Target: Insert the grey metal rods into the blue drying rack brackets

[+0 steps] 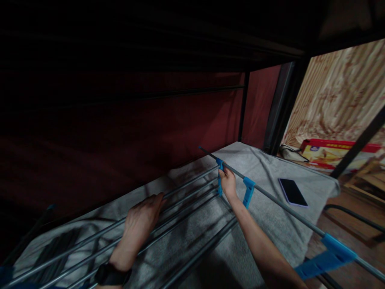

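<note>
Several thin grey metal rods (192, 180) run side by side from the lower left into a blue plastic bracket (220, 192). My right hand (227, 184) is closed around that bracket near its top. My left hand (143, 216), with a dark band at the wrist, lies over the upper rods with its fingers curled around one; its fingertips are partly hidden. A longer grey pole (279, 200) passes through the bracket top and slopes to the lower right. On this pole sit a second blue bracket (249, 188) and a larger blue bracket (329, 259) nearer me.
Beneath the rods spreads a grey blanket (261, 164) on a bed with a dark metal frame (245, 108). A phone (293, 192) lies on its right part. Dark red cloth (180, 128) hangs behind. A red and yellow box (331, 154) stands beyond, by a patterned curtain (343, 96).
</note>
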Demonstrator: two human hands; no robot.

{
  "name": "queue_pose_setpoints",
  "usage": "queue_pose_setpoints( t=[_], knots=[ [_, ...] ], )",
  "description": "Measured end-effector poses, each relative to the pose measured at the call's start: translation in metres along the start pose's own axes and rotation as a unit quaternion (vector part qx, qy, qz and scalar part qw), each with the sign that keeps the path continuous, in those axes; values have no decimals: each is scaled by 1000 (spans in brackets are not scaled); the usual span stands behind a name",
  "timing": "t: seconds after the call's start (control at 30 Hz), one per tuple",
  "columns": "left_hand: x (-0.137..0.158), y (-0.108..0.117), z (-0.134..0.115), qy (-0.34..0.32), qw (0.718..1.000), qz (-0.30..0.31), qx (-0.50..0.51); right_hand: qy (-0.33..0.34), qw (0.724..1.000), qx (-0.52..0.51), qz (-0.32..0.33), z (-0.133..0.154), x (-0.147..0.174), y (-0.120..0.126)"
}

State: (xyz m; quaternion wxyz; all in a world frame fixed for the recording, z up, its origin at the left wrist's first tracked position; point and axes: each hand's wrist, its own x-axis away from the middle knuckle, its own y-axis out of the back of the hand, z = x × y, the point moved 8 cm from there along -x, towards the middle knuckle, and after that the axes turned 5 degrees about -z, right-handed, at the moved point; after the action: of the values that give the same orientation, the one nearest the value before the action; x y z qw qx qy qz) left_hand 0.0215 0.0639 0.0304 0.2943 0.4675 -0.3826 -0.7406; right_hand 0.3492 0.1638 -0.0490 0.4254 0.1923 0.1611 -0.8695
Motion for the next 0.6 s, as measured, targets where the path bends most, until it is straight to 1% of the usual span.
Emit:
queue_pose_setpoints(
  t=[0.2,0.3,0.43,0.6],
  knots=[
    [1,1,0,0,1000,-8,13,2,1000,2,3,-6,-1,0],
    [2,0,2,1,1000,0,17,5,1000,5,9,-6,0,-1],
    [2,-1,1,-5,1000,13,19,4,1000,16,-5,-5,2,1],
    [2,1,1,6,1000,-3,22,14,1000,27,0,-2,3,1]
  ],
)
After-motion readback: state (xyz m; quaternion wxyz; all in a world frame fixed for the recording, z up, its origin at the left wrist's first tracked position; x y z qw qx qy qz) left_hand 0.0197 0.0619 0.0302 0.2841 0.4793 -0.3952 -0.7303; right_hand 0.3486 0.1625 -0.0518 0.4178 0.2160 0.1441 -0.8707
